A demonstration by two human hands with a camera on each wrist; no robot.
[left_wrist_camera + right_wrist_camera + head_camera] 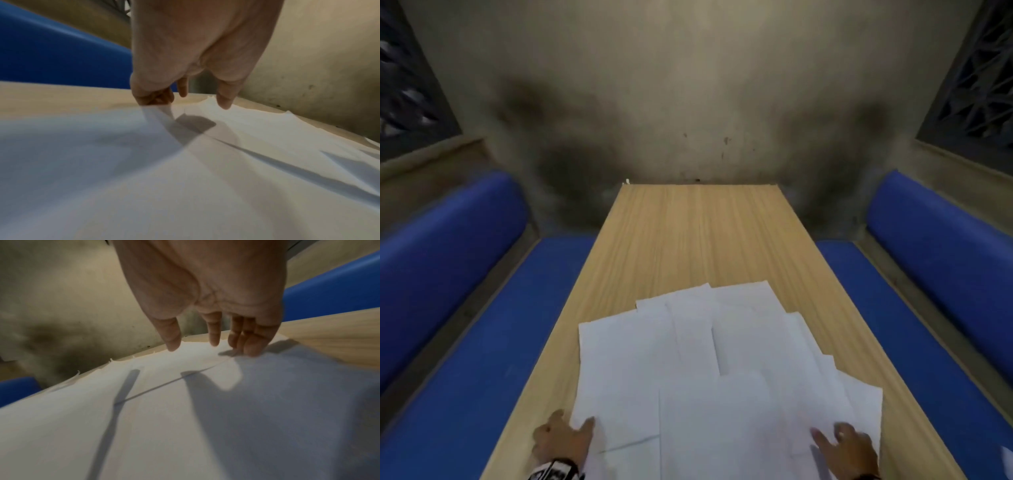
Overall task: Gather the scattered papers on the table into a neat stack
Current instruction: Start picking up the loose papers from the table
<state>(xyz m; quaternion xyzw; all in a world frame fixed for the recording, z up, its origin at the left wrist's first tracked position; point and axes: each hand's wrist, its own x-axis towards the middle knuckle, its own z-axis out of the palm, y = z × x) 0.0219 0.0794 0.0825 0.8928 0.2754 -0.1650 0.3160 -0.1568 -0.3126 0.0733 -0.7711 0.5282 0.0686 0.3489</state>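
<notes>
Several white papers (pixel 722 359) lie fanned and overlapping on the near half of a long wooden table (pixel 698 233). My left hand (pixel 571 423) is at their near left corner, thumb on top of the sheets. In the left wrist view its curled fingers (pixel 153 97) hook the left edge of a sheet (pixel 156 110), which rises to them. My right hand (pixel 832 435) rests on the near right part of the spread. In the right wrist view its straight, spread fingertips (pixel 248 350) touch the papers (pixel 185 418).
Blue padded benches run along the left (pixel 465 342) and right (pixel 928 308) of the table. A stained wall (pixel 688 102) closes the far end. The far half of the tabletop shows bare wood. A dark patterned band (pixel 554 471) sits on my left wrist.
</notes>
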